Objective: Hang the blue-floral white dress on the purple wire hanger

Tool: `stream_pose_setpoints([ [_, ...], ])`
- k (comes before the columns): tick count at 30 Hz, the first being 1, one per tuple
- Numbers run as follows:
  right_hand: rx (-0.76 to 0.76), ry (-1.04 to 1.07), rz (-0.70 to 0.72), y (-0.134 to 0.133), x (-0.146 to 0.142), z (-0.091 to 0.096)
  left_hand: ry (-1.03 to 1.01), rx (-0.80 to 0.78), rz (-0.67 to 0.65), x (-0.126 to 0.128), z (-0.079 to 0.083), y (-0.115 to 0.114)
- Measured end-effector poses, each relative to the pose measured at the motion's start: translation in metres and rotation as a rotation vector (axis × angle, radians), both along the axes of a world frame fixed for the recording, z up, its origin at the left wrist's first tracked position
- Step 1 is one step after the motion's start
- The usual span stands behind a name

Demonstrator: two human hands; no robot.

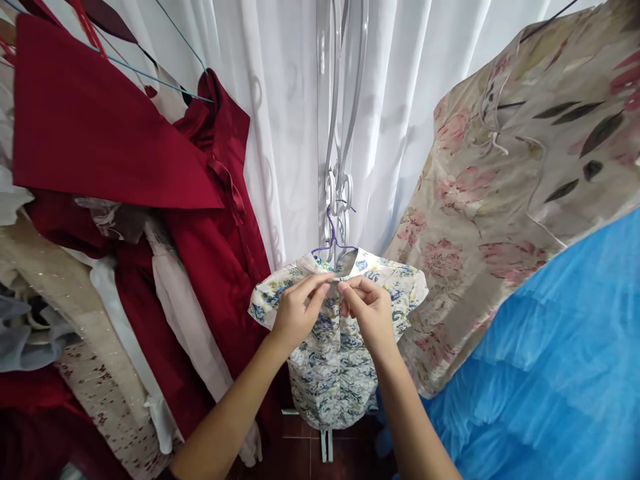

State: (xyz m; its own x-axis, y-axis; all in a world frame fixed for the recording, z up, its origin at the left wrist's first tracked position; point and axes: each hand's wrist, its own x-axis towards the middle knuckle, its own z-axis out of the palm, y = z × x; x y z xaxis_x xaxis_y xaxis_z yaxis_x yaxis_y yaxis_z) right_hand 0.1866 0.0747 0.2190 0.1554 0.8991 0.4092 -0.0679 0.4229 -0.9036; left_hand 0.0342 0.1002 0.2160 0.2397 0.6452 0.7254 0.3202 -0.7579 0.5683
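A small short-sleeved shirt (333,360) with a blue and green flower print hangs on a purple wire hanger (332,241) hooked to a white metal grille. My left hand (296,312) and my right hand (367,313) meet at the shirt's collar, just under the hanger. The fingers of both hands pinch the collar fabric at the neck opening, thumbs and forefingers almost touching each other. What sits between the fingertips is too small to make out beyond the cloth.
Dark red garments (115,133) and white and beige clothes (120,320) hang close on the left. A floral beige dress (505,187) and blue tulle (560,373) crowd the right. A white curtain (280,120) hangs behind. Dark red floor tiles (300,457) show below.
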Motion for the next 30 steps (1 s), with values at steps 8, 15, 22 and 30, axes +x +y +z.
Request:
stream_pose_setpoints([
  [8,-0.003,-0.059,-0.065,0.023,-0.019,-0.033,0.138,0.132,0.0,-0.006,0.033,0.021],
  [15,0.045,-0.162,-0.164,0.033,-0.03,-0.032,-0.039,0.15,0.023,-0.011,0.029,0.02],
  [22,-0.126,-0.367,-0.108,0.023,-0.025,-0.078,-0.498,0.126,0.268,-0.053,0.045,0.044],
  [30,-0.249,-0.31,0.156,-0.04,-0.011,-0.109,-0.881,-0.292,0.381,-0.128,-0.051,0.08],
])
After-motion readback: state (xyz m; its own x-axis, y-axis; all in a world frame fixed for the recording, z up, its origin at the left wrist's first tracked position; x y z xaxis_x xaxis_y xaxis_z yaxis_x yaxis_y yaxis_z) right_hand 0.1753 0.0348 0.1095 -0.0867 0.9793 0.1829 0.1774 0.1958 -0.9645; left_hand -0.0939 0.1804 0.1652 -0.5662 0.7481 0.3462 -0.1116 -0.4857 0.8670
